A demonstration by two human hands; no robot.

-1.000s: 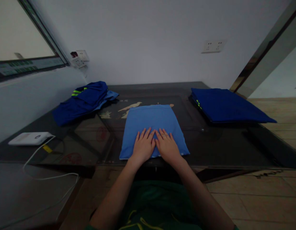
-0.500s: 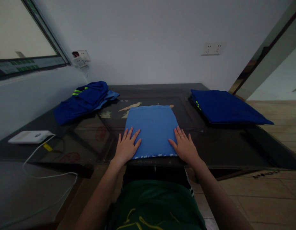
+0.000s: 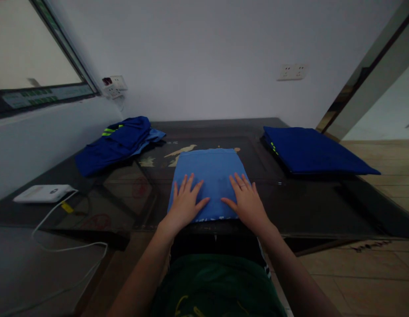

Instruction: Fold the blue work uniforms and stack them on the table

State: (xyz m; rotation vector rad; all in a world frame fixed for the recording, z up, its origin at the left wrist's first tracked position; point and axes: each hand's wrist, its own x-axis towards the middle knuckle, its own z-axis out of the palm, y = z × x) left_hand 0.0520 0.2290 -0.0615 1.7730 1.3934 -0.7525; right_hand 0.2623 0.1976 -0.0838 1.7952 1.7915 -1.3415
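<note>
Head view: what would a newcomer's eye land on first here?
Probably the light-blue folded cloth at the table's front edge, with the left hand and right hand spread on it. Next, the dark-blue folded stack on the right side of the table, and the crumpled dark-blue garment with yellow-green stripes at the far left.

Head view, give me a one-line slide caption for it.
Left hand and right hand rest on light-blue cloth, between a rumpled blue bundle and flat dark-blue fabric.
</note>
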